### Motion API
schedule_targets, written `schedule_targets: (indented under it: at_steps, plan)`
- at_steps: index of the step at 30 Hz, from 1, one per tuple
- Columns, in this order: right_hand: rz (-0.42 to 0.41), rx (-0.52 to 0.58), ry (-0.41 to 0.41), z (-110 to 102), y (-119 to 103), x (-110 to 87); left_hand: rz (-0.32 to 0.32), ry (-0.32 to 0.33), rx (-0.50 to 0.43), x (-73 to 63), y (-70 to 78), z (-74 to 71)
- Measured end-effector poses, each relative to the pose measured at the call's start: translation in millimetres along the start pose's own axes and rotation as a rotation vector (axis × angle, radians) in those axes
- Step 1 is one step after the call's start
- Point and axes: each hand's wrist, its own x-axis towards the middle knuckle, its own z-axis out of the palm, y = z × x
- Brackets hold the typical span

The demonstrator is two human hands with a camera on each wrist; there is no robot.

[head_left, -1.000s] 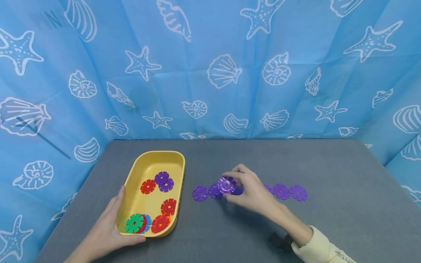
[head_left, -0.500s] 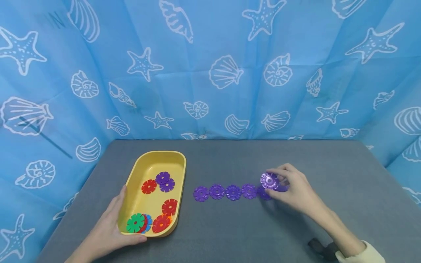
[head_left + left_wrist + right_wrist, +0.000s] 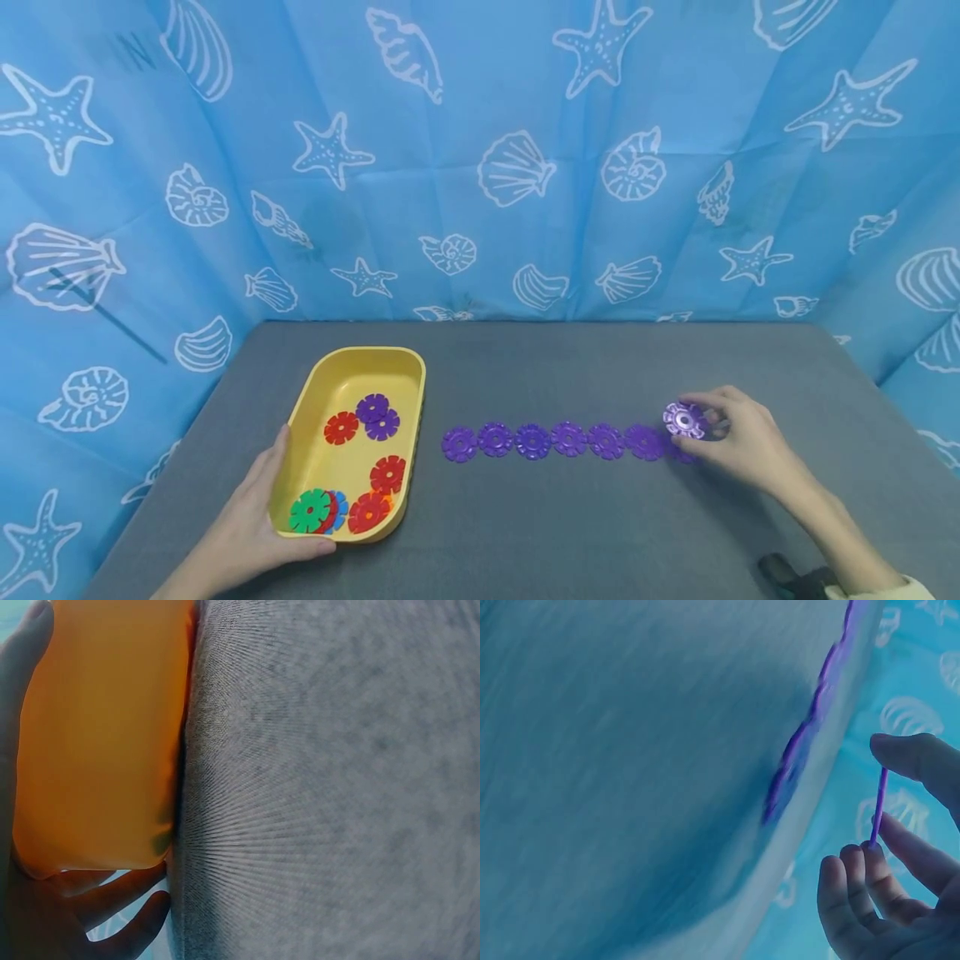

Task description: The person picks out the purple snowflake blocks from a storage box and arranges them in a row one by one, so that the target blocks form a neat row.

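My right hand (image 3: 753, 442) pinches a purple snowflake building disc (image 3: 684, 421) by its edges, thumb on one side and fingers on the other. In the right wrist view the same disc (image 3: 880, 808) shows edge-on, raised above the table. Below it runs a row of several purple discs (image 3: 569, 438) lying flat, and the held disc overlaps the last one at the right end. My left hand (image 3: 243, 517) grips the near left corner of a yellow tray (image 3: 408, 367), thumb along the near side, fingers along the left. The left wrist view shows the tray's outer wall (image 3: 105, 735) within that hand.
Inside the tray lie two overlapping purple discs (image 3: 372, 408), red discs (image 3: 341, 427), a green disc (image 3: 310, 510), a blue disc (image 3: 339, 510) and a partly covered orange one. A grey cloth covers the table (image 3: 570, 533). A blue shell-patterned curtain (image 3: 480, 208) hangs behind it.
My right hand has moved rightward along the row, carrying the purple disc from near its left part to its right end. My left hand stays on the tray.
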Motion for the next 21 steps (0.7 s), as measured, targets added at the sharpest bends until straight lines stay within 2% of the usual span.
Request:
schedule_targets:
  at_steps: [6, 10, 16, 21]
  plan:
    - [0.062, -0.045, -0.082, -10, 32, -2.4, -0.001, 0.003, -0.005, -0.1, -0.2, 0.5]
    - [0.096, -0.077, -0.168, -17, 45, -3.9, 0.013, 0.015, -0.005, -0.6, -0.6, 0.8]
    - [0.160, -0.077, -0.281, -23, 54, -5.5, 0.034, 0.032, -0.003, -0.3, -0.9, 1.2]
    - [0.156, -0.071, -0.330, -22, 54, -5.2, 0.026, 0.026, -0.005, 0.5, -0.3, 0.6]
